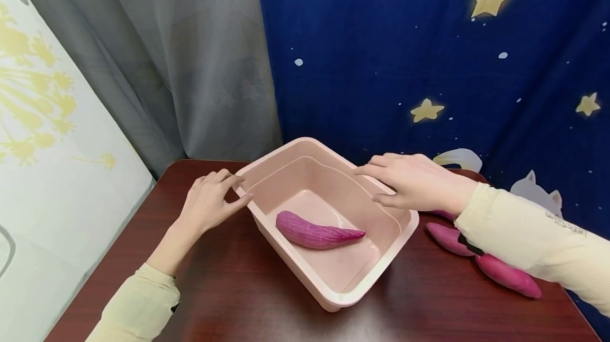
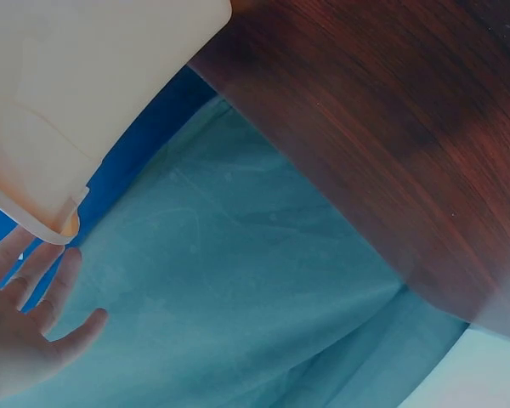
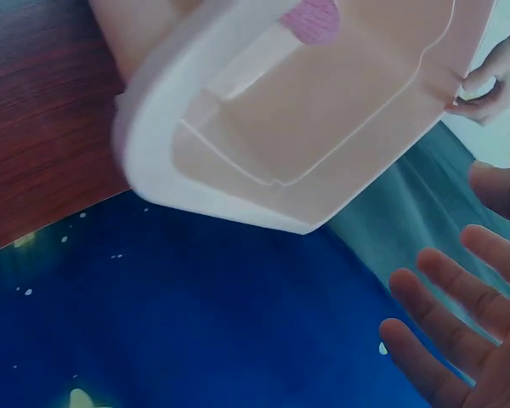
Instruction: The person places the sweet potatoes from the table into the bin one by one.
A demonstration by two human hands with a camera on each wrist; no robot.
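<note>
A pale pink plastic basin (image 1: 333, 299) stands on the dark wood table, one corner toward me. Inside it lies a purple sweet potato (image 1: 314, 232), long and tapering to the right. My left hand (image 1: 207, 201) is at the basin's left corner, fingertips and thumb right by the rim (image 2: 34, 223); the thumb stands apart from the fingers. Over the right side of the basin reaches my right hand (image 1: 412, 180), thumb and fingers spread apart and nothing between them. In the right wrist view, its fingers (image 3: 446, 297) extend loosely beside the basin.
Several more purple sweet potatoes (image 1: 507, 276) lie on the table (image 1: 229, 289) right of the basin, partly hidden under my right forearm. Behind the table hang a grey curtain (image 1: 219, 66) and a blue curtain with stars (image 1: 362, 66). A white patterned surface (image 1: 57, 172) borders the left.
</note>
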